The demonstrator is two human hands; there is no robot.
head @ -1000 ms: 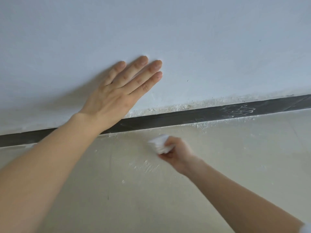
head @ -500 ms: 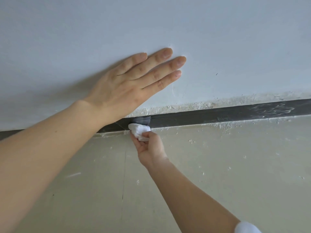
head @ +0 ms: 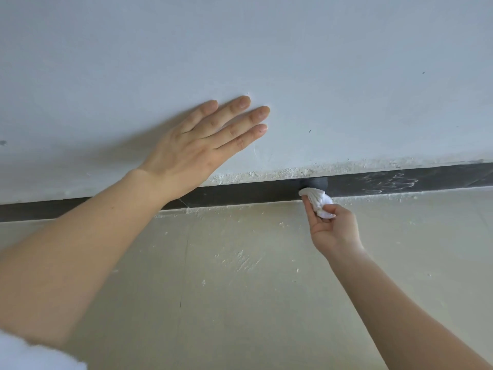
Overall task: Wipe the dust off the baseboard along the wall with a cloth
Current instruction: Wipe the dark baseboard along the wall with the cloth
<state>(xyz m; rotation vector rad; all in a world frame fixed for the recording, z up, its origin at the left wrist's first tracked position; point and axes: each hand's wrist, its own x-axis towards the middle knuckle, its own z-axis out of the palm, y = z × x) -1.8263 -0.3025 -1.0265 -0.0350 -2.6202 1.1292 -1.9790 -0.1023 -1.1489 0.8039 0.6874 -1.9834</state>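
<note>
A dark baseboard (head: 240, 193) runs across the view where the pale wall meets the floor. White dust streaks mark its right stretch (head: 384, 180). My right hand (head: 333, 231) pinches a small crumpled white cloth (head: 318, 201), and the cloth's tip touches the baseboard. A darker, damp-looking patch shows on the board just above the cloth. My left hand (head: 197, 150) rests flat on the wall above the baseboard, fingers straight and together.
The grey-white wall (head: 266, 49) fills the upper half. Crumbly white plaster debris (head: 266, 173) lines the wall's lower edge. The beige floor (head: 240, 303) carries white specks and smears, with a thin joint line (head: 184, 276) running toward me.
My right hand has slid the cloth rightward along the baseboard from beneath my left palm. The view has shifted, and my left hand stays flat on the wall.
</note>
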